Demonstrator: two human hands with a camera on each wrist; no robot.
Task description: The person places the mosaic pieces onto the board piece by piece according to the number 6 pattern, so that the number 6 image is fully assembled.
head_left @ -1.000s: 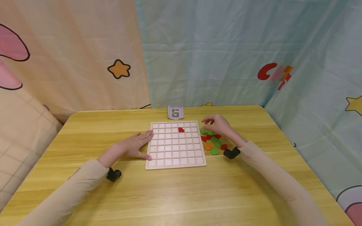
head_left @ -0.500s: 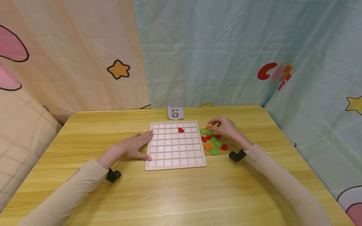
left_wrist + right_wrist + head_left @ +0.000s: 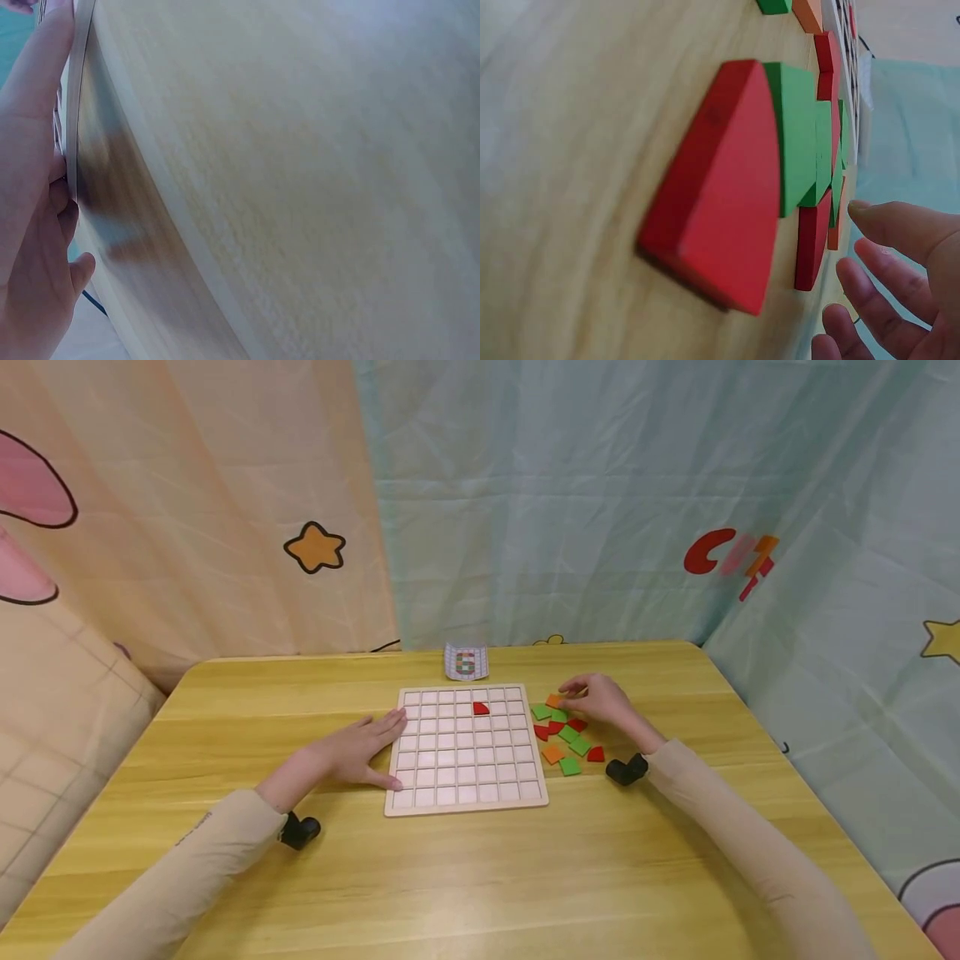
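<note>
A pale wooden grid board (image 3: 467, 811) lies on the table, with one red quarter-round tile (image 3: 481, 708) in an upper cell. My left hand (image 3: 358, 750) rests on the board's left edge, fingers spread; the left wrist view shows the hand (image 3: 30, 217) along that edge. To the right of the board, my right hand (image 3: 600, 700) hovers with loosely bent fingers beside an orange tile (image 3: 553, 701). In the right wrist view, its thumb (image 3: 900, 225) and fingers are apart, and nothing shows between them. Green tiles (image 3: 570, 766) and red tiles (image 3: 596, 754) lie just below.
A small card (image 3: 466, 662) printed with a coloured pattern stands behind the board. Another orange tile (image 3: 552, 753) lies in the loose pile at the board's right side. Printed curtains (image 3: 570, 510) hang behind the wooden table (image 3: 450, 885).
My right hand has shifted right, away from the board, and the far orange tile now shows beside its fingertips. My left hand has stayed on the board's edge.
</note>
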